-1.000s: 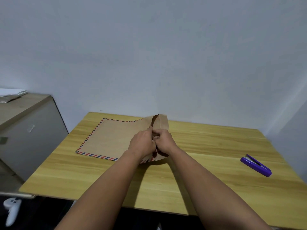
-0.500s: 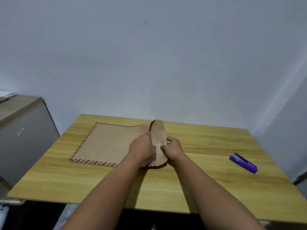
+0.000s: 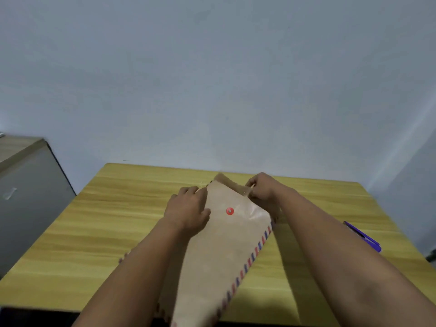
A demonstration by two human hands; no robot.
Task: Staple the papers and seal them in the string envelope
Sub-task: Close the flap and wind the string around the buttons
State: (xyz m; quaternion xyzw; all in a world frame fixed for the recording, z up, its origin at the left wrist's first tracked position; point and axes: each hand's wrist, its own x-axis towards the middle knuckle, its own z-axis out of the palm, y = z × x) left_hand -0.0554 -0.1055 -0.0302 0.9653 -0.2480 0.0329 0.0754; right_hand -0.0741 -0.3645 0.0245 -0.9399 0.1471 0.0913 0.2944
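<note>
Wooden tabletop [image 3: 122, 220]: string envelope [image 3: 219, 251] gripped by left hand [image 3: 187, 214], right hand [image 3: 263, 188] pinching its flap [image 3: 230, 182]; sealing step, string winding round red button [image 3: 229, 211] likely next.

Perhaps an office — desk [image 3: 132, 215], stapler [image 3: 368, 239]
</note>
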